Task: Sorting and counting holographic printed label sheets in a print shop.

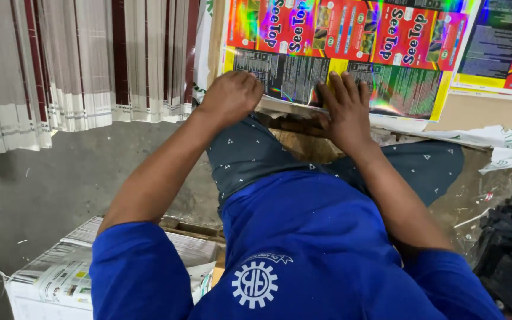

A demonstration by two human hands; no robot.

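While the left hand (230, 95) presses down as a clenched fist on the near edge of the glossy printed sheet (339, 56), the right hand (346, 109) lies flat beside it, fingers spread on the same edge, gripping nothing. That shiny, rainbow-tinted sheet tops a pile just beyond the person's knees. Stacks of folded cartons (78, 65) stand farther left; bundled newspapers (60, 275) sit on the grey floor (48, 184).

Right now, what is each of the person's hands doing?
Left hand: curled shut, knuckles on the near edge of the shiny printed sheet; anything gripped is hidden.
Right hand: open, fingers spread flat on the same sheet.
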